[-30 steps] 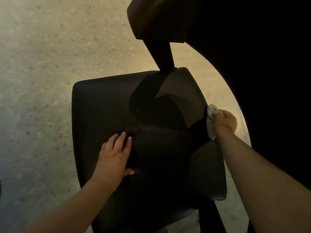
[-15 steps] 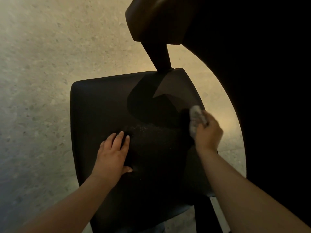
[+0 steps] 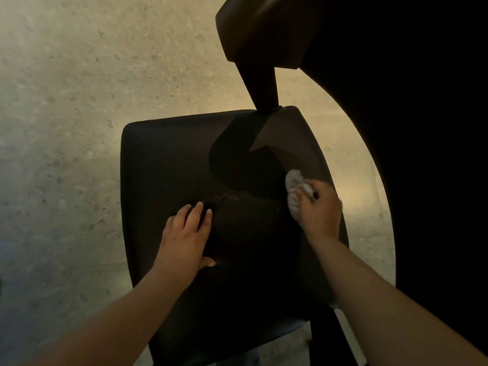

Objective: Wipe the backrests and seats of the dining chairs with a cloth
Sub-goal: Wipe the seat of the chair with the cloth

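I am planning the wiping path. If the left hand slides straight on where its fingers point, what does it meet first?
The left hand crosses only bare seat, then probably meets the backrest post; depth is unclear.

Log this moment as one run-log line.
step: wiping chair seat | right hand: grips cloth at seat's right side | left hand: rests flat on seat

smooth, perhaps leather seat, speckled stone floor
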`<action>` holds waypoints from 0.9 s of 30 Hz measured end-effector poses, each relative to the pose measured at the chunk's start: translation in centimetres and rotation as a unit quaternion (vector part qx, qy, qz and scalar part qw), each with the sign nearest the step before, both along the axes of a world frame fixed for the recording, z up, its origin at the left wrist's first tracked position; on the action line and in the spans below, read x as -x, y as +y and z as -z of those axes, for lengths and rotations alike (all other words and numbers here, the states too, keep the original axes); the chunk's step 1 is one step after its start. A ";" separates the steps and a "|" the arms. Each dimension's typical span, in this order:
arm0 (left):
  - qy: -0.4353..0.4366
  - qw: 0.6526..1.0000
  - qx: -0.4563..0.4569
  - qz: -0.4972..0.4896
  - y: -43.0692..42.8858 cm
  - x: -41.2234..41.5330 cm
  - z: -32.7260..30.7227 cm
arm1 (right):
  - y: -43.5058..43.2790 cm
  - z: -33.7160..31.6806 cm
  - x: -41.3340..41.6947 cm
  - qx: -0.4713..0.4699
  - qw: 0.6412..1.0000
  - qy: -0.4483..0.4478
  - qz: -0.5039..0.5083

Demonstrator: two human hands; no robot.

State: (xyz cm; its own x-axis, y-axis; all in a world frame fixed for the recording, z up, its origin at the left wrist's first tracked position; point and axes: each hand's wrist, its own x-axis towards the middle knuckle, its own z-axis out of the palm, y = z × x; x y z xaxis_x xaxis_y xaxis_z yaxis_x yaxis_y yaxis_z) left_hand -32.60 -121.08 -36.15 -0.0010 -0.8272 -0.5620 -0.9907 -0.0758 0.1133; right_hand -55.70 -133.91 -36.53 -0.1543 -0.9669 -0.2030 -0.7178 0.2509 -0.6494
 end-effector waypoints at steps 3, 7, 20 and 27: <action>0.003 1.000 0.002 0.000 0.0 -0.1 0.1 | -1.6 0.3 0.5 0.013 0.999 0.020 0.029; 0.005 1.000 0.002 0.001 -0.1 -0.1 0.1 | 1.0 1.1 -0.6 -0.008 1.000 -0.014 -0.011; 0.018 1.000 0.006 -0.009 0.1 -0.2 0.2 | 0.2 1.5 -1.9 0.006 0.998 -0.006 -0.055; 0.020 1.000 0.004 -0.009 -0.1 -0.1 -0.1 | 2.1 0.4 -2.4 -0.032 0.984 -0.061 -0.162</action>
